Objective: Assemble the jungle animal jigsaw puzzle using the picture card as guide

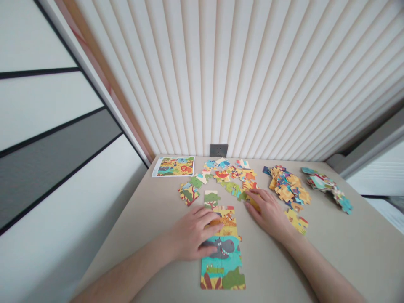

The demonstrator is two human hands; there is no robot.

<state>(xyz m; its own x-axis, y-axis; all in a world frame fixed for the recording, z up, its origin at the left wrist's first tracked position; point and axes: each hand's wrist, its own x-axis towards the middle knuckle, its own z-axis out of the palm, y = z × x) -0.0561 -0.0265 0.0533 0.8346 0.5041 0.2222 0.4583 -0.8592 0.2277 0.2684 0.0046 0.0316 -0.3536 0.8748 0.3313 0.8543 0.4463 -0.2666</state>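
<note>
A joined strip of colourful puzzle pieces point(223, 263) lies on the beige table point(347, 252), showing a hippo and a leopard. My left hand point(192, 235) rests flat on its upper half, fingers spread, holding it down. My right hand point(268, 210) lies to the right of the strip, its fingers laid over a loose yellow puzzle piece point(252, 201) at the edge of the scattered pieces point(227, 174).
A reference picture card point(174, 166) lies at the far left of the table. Two heaps of loose pieces sit on the right, one point(288, 187) nearer and one point(328, 185) further out. A wall socket point(219, 150) sits behind, under ribbed panelling.
</note>
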